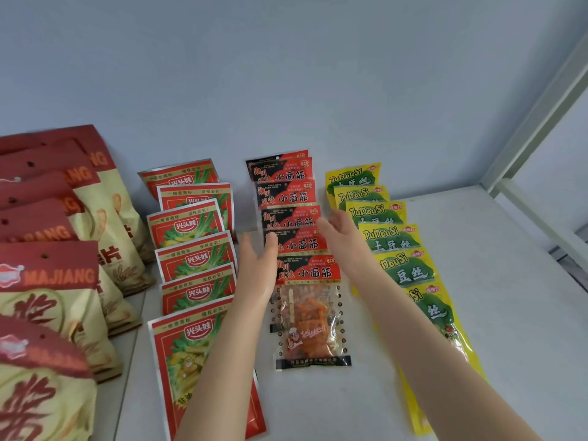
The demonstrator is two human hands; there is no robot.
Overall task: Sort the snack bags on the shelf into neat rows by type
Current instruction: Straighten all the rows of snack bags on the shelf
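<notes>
Mid-frame, left hand [257,261] & right hand [342,233] flanked the row of black-and-red plastic snack bags [299,196], fingers straight, nothing held; uneven squeeze could've skewed overlapping bags.

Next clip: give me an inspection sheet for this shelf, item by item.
Surface: white flat shelf.
Job's things: overlapping rows, left to right: large red-and-beige paper bags, red-and-green foil packets, black-and-red clear-windowed packets, yellow-and-green plastic packets.
Clutter: nothing seen.
Hands: left hand and right hand, fingers straight, flank the black-and-red row.
Cables: nothing seen.
Surroundings: pale grey wall; white metal frame at right.
</notes>
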